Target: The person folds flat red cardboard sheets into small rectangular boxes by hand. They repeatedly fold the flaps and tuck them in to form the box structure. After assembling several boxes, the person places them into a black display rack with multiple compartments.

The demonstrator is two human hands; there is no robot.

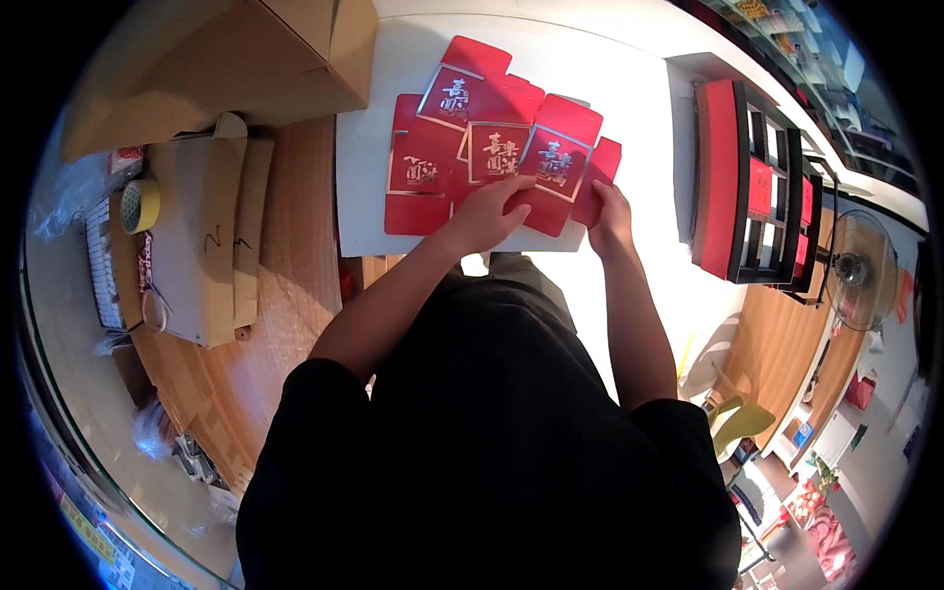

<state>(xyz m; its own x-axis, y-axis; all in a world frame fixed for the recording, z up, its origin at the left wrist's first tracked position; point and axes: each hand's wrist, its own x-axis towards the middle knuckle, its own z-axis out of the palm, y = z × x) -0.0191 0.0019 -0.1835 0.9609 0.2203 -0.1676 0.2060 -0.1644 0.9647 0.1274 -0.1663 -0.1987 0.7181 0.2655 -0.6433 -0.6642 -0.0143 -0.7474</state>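
Note:
Several flat red cards with flaps, like unfolded gift boxes or large envelopes, overlap on the white tabletop [639,108]. Each has a gold-edged panel with shiny printed characters. The front red card [570,147] lies slightly tilted over the others. My left hand [484,218] rests at its lower left edge, thumb and forefinger stretched apart on the cards. On the other side, my right hand [612,218] pinches the edge of a red card [594,192] that shows partly from under the front one. To the left, another red card [411,211] lies with its print turned the other way.
A large cardboard box [226,69] stands at the far left. Near it are flattened cardboard [211,236] and a yellow tape roll [141,206] on a wooden surface [295,216]. At right stand a red-and-black display box [723,182] and a fan [854,267].

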